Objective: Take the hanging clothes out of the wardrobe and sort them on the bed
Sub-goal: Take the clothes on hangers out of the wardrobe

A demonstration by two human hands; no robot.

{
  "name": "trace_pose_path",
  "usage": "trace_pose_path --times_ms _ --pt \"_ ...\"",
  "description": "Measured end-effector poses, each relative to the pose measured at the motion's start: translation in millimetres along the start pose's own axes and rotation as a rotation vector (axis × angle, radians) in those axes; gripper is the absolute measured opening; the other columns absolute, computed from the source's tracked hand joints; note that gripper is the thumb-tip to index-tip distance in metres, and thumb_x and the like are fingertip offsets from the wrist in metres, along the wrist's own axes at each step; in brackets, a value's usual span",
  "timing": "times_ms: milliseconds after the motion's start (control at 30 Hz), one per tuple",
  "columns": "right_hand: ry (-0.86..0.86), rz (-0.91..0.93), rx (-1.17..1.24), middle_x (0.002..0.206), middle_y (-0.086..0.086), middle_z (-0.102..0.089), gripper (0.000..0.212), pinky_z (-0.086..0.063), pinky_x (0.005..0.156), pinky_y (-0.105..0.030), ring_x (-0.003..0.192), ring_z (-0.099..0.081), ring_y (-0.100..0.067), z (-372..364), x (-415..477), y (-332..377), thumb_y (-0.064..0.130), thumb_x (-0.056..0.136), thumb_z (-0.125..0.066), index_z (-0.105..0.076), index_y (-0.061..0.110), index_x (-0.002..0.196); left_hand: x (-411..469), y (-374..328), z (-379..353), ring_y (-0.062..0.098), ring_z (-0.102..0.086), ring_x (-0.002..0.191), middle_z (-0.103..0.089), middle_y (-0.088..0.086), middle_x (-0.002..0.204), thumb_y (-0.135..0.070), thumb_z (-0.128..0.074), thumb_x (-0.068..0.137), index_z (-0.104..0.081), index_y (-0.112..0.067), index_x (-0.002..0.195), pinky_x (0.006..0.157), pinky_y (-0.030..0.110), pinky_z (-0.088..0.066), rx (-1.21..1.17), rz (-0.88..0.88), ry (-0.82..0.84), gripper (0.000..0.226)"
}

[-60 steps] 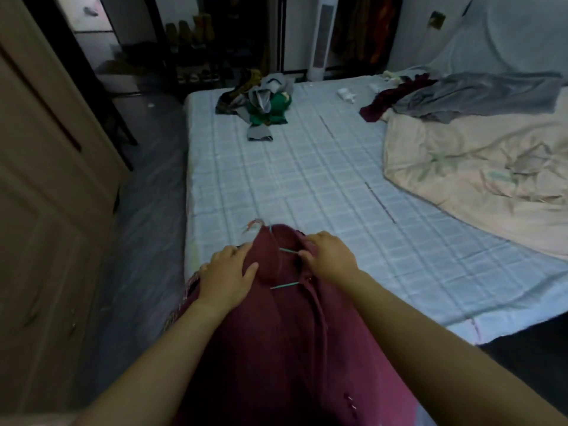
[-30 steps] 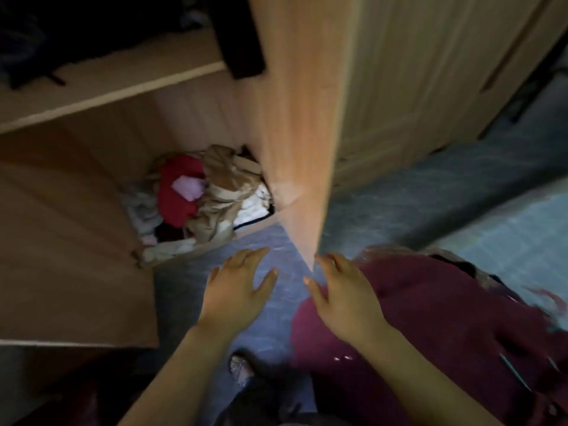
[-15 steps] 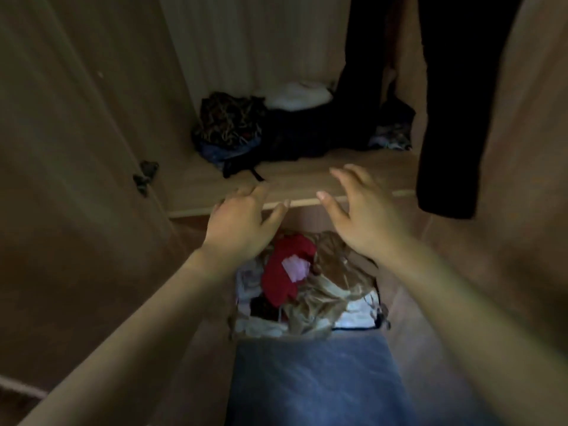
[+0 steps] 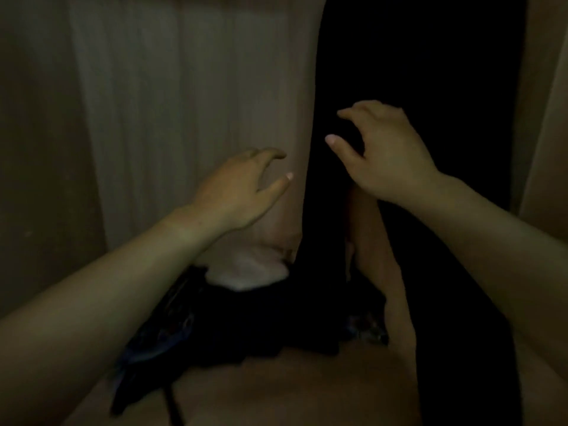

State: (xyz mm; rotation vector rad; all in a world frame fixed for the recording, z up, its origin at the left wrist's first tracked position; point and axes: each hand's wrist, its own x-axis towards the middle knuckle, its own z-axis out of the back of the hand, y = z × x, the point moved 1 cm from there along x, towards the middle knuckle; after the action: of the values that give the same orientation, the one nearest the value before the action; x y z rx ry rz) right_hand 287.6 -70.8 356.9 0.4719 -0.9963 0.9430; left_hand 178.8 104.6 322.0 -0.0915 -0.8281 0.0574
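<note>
I look into the dim wardrobe. A black hanging garment fills the upper right and drops down past the shelf. My right hand is raised in front of its left edge, fingers loosely curved and holding nothing. My left hand hovers lower and to the left, in front of the pale back panel, fingers also loosely curved and empty. Neither hand touches the cloth. The top of the garment and any hanger are out of view.
A wooden shelf crosses the bottom. On it lies a heap of dark clothes with a white folded piece behind. The wardrobe's side walls stand at the left and far right.
I left the maroon garment at the bed and turned to the wardrobe. My view rose from the box of clothes on the floor, and both hands lifted toward the black garment.
</note>
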Motion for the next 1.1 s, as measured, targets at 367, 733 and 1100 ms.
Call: trace_pose_path --times_ms 367,733,1100 --pt "-0.287 0.102 -0.409 0.132 -0.011 -0.048 0.043 -0.031 0.100 -0.032 0.124 -0.039 -0.027 52.2 230.8 -104.9 0.040 0.093 -0.049 -0.053 0.011 0.125 267.6 4.1 -0.1 0.017 -0.051 0.094 -0.052 0.007 0.127 -0.054 -0.039 0.089 -0.046 -0.027 0.133 0.081 0.027 -0.038 -0.097 -0.259 -0.251 0.052" --pt "-0.160 -0.134 -0.790 0.131 -0.014 -0.046 0.050 -0.044 0.087 -0.041 0.114 -0.047 -0.034 99.4 324.8 -176.1 0.044 0.093 -0.048 -0.042 0.021 0.136 409.3 -12.2 -31.8 0.026 -0.044 0.123 -0.044 0.009 0.138 -0.056 -0.036 0.086 -0.043 -0.023 0.135 0.097 0.035 -0.039 -0.406 -0.395 -0.310 0.059" --pt "-0.217 -0.182 -0.522 0.107 0.002 -0.061 0.028 -0.040 0.068 -0.024 0.090 -0.053 -0.012 106.3 357.8 -213.8 0.029 0.090 -0.060 -0.062 0.023 0.117 430.4 13.0 -75.4 0.022 -0.041 0.127 -0.039 0.003 0.143 -0.058 -0.032 0.078 -0.039 -0.030 0.138 0.102 0.034 -0.036 -0.456 -0.383 -0.378 0.066"
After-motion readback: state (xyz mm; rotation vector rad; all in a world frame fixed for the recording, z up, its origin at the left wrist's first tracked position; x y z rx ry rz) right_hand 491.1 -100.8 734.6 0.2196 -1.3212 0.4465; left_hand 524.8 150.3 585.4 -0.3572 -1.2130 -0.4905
